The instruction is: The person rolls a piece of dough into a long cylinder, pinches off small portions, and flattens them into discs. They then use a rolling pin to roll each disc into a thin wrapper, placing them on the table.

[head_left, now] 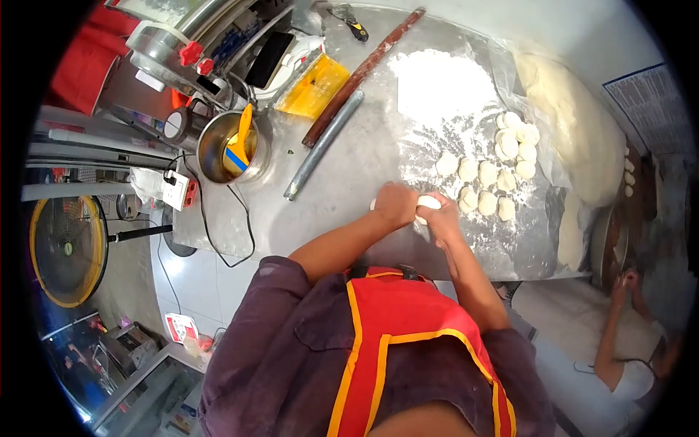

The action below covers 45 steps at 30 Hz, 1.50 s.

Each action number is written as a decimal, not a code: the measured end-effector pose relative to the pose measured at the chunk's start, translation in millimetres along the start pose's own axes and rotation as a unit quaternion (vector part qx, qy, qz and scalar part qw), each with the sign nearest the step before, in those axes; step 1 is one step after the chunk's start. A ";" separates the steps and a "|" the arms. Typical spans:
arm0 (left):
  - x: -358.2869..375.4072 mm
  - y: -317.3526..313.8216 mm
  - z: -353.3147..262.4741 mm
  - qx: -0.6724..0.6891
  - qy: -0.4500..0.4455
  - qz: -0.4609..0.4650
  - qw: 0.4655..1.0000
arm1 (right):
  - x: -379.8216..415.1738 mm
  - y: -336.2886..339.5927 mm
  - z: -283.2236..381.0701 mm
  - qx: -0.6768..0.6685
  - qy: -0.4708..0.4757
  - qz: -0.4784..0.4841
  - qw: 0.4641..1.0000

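Observation:
My left hand (pixel 393 205) and my right hand (pixel 440 218) meet over the steel table (pixel 349 189), and both are closed around one white dough piece (pixel 428 202). Just to the right of the hands lie several small dough balls (pixel 486 178) on a floured patch. A heap of flour (pixel 437 84) lies further back. A large mass of dough (pixel 575 124) rests on clear plastic at the right end of the table.
A wooden rolling pin (pixel 364 73) and a grey metal rod (pixel 324 146) lie diagonally at the back. A steel pot (pixel 231 149) holds an orange-handled tool. A power strip (pixel 178 191) and cables sit at the left edge. Another person (pixel 633 342) crouches at lower right.

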State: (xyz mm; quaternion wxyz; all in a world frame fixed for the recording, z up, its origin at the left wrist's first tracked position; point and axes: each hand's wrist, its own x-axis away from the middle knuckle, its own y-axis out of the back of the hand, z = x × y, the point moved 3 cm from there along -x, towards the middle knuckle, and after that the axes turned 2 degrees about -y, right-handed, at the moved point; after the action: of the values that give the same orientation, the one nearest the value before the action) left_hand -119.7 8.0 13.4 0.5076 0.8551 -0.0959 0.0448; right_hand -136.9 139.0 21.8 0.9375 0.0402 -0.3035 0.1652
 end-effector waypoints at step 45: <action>4.7 8.5 15.0 0.018 0.044 0.002 0.999 | -5.3 -21.1 14.0 0.095 0.053 -0.031 0.994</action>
State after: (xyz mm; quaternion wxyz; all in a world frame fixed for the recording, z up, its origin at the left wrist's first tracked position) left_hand -117.2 -9.6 14.3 0.4955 0.8613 -0.0745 0.0848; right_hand -141.6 115.2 30.6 0.9488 0.1295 -0.2350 0.1665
